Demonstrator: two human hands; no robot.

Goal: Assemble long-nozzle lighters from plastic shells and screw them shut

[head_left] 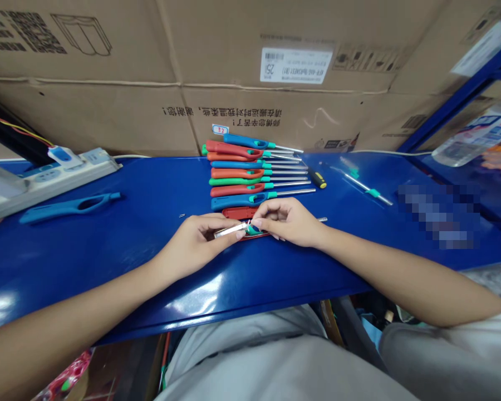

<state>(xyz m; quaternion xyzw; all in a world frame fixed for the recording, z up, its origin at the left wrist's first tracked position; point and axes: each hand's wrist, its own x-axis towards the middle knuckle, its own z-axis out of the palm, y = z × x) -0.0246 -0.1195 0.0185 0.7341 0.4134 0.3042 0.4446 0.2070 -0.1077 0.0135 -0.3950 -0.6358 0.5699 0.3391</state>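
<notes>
Near the middle of the table my left hand (200,239) is closed around a small silvery, oblong part (229,230), thumb along its near side. My right hand (290,223) meets it from the right, thumb and fingers pinched at the part's end beside a small green piece (255,229). What lies in that pinch is too small to make out. Just behind the fingers shows a red lighter casing (236,213), partly covered by the hands. A metal tube tip (323,220) sticks out past my right wrist.
Several stick lighters (242,174) lie in a row behind my hands. To their right are a screwdriver (317,177) and a loose metal tube (365,186). A blue lighter casing (73,207) and a power strip (58,178) lie left. Cardboard boxes (217,61) stand behind.
</notes>
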